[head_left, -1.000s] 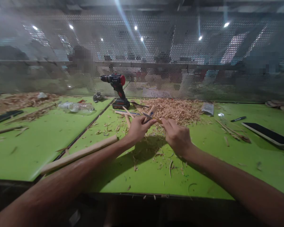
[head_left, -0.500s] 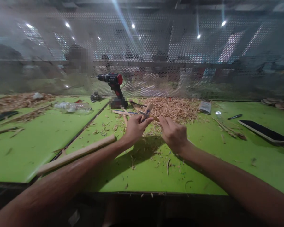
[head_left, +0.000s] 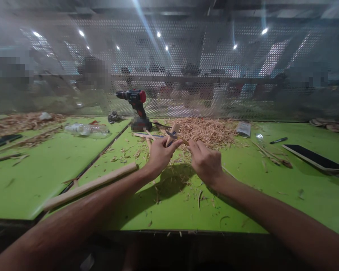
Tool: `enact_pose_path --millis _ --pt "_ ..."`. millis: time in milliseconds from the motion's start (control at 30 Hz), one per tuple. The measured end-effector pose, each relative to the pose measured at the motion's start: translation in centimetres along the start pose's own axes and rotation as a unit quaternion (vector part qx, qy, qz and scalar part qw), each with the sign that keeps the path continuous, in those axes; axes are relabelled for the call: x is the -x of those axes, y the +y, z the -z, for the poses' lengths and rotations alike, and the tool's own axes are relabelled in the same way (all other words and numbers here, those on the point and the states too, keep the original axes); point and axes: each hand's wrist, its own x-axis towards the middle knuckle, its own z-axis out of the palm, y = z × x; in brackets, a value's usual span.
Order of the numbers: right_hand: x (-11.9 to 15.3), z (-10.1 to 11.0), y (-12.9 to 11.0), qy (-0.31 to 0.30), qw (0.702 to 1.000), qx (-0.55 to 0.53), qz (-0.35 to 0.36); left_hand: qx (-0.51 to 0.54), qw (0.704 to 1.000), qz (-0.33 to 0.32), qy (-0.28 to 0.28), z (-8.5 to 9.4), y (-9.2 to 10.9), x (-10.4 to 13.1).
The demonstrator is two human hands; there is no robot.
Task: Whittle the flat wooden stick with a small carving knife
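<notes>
My left hand (head_left: pixel 160 155) is closed around a small piece of pale wood (head_left: pixel 173 132) with a blue mark on it, held above the green tabletop. A knife (head_left: pixel 183 141) crosses the wood, its blade pointing to the left. Its handle runs into my right hand (head_left: pixel 206 160), whose fingers are wrapped round it. My left thumb lies against the knife near the blade. Below both hands, thin wood shavings (head_left: pixel 183 180) are scattered on the green surface.
A cordless drill (head_left: pixel 137 105) stands behind my left hand, beside a heap of shavings (head_left: pixel 207 130). A long wooden bar (head_left: pixel 93 184) lies near my left forearm. Rightward are a pouch (head_left: pixel 243 128), a pen (head_left: pixel 278 140) and a black flat panel (head_left: pixel 313 156). A plastic bottle (head_left: pixel 86 130) lies left.
The view has shifted very slightly. My right hand and the knife have moved a little to the left; both hands keep their hold.
</notes>
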Motion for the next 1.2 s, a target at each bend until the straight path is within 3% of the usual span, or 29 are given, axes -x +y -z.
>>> enact_pose_path --millis 200,400,500,633,867,1100,1200 --pt "-0.2 -0.4 0.4 0.009 1.000 -0.021 0.005 -0.006 1.000 0.005 0.016 -0.1 0.2 -0.3" --pt "-0.8 -0.4 3.3 -0.060 0.991 -0.107 0.054 0.020 0.993 0.009 -0.114 0.2 -0.6 -0.9" --pt "-1.0 -0.1 4.7 -0.058 0.991 -0.109 0.056 -0.001 0.989 0.015 -0.144 0.4 -0.8 -1.1" --pt "-1.0 0.0 4.9 -0.066 0.992 -0.099 0.048 -0.047 0.992 0.011 -0.115 0.5 -1.1 -1.2" --pt "-0.5 0.4 2.9 -0.078 0.994 -0.070 0.003 -0.125 0.990 -0.028 -0.053 0.7 -1.7 -1.4" --pt "-0.6 0.2 3.7 -0.094 0.989 -0.115 0.016 -0.099 0.984 -0.020 -0.149 0.8 -1.4 -1.4" --pt "-0.6 -0.1 4.1 -0.090 0.989 -0.114 0.023 -0.101 0.982 -0.025 -0.156 0.8 -1.5 -1.3"
